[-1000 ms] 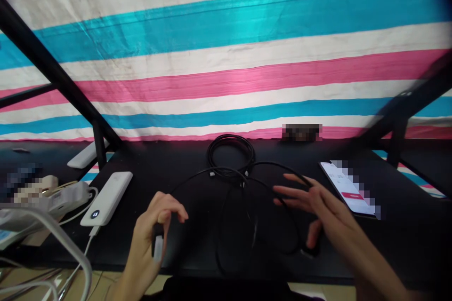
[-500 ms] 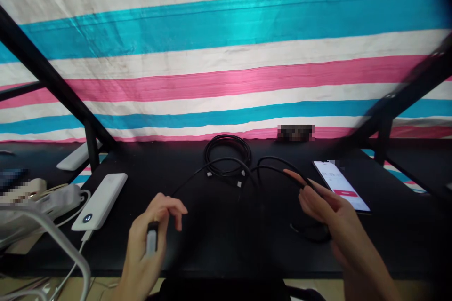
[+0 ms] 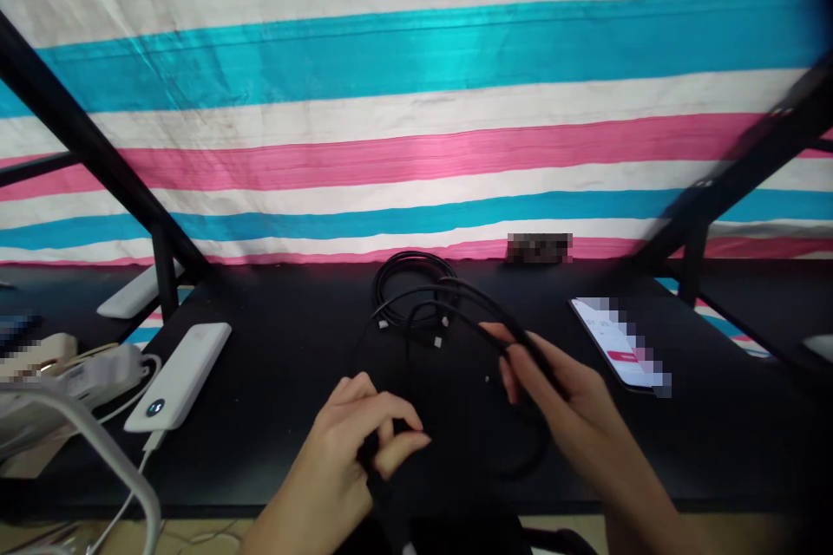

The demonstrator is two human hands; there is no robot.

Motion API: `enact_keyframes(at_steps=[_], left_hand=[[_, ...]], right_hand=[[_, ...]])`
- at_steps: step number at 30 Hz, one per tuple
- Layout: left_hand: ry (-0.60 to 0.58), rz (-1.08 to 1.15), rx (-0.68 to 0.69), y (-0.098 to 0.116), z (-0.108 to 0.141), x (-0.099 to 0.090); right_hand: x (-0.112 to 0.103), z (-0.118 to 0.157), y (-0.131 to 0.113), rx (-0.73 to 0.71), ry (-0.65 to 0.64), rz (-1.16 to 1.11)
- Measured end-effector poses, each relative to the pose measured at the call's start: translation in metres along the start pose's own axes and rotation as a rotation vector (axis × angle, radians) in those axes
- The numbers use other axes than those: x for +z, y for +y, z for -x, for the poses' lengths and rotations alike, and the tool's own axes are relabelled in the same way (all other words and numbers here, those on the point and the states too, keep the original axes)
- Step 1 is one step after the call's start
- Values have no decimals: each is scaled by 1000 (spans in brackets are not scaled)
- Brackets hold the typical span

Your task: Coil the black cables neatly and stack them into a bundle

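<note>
My right hand [image 3: 560, 381] is closed around looped strands of a black cable [image 3: 521, 331] above the black table. My left hand [image 3: 368, 447] curls in front of my body, its thumb and forefinger brought near each other. A dark end of the cable passes through its fingers, and a pale tip shows below at the lower picture edge. One strand arcs from the right hand's loops toward the left hand. Behind both hands lies a second coiled black cable [image 3: 377, 290], with small pale-capped plugs [image 3: 440, 342] at its near side.
A phone [image 3: 605, 338] with a lit screen lies on the right. On the left are a white power bank [image 3: 186, 373] with a cable plugged in and a white power strip [image 3: 108, 377]. Black frame bars [image 3: 123, 173] rise on both sides before a striped sheet [image 3: 416, 130].
My left hand has moved right and turned, so the pale-capped plug now points down. My right hand has shifted left with the cable loops, and the hands are closer together.
</note>
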State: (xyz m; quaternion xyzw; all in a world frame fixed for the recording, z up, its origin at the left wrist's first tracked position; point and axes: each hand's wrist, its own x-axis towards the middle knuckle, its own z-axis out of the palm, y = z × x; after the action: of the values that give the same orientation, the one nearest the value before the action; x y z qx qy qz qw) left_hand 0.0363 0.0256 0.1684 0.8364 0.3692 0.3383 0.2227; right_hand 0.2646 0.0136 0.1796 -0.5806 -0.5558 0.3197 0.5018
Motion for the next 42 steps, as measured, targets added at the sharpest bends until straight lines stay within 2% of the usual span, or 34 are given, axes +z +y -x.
enact_keyframes(at_steps=[3,7,11,12,13,14,17,18,19,21,24,28,32,35,39,42], left_hand=[[-150,-72,38,-18,6,10],[-179,-246,90,-37,12,16],[-271,-237,150,-36,19,-3],[-258,-206,158,-32,19,-10],[-201,-166,164,-28,18,-16],[-96,-122,164,-23,16,-20],[371,-16,145,-9,1,-22],[475,-3,144,-5,-6,-19],[512,2,127,-3,-14,-14],[491,161,30,-1,-27,-5],[410,481,-213,-5,-38,1],[309,645,-407,-8,-40,-2],[91,680,-443,-1,-42,-1],[19,621,-395,4,-43,1],[-14,631,-373,1,-37,-5],[11,572,-382,-5,-29,-10]], right_hand=[[-7,2,1,-1,77,-160],[-9,5,-5,-32,78,-197],[-13,-1,-7,-179,189,-173],[-13,-1,-7,-195,213,-153],[-13,-2,-9,-205,234,-128],[-12,-1,-11,-212,255,-103],[-1,3,-19,-203,264,-82],[3,3,-21,-197,237,-94],[7,3,-21,-197,201,-114],[14,-3,-17,-236,150,-168],[18,-17,-3,-304,155,-215],[19,-25,5,-264,3,-42],[29,-13,-9,-308,-200,181],[35,-6,-18,-384,-281,204],[27,-5,-14,-353,-231,178],[15,-6,-9,-295,-155,174]])
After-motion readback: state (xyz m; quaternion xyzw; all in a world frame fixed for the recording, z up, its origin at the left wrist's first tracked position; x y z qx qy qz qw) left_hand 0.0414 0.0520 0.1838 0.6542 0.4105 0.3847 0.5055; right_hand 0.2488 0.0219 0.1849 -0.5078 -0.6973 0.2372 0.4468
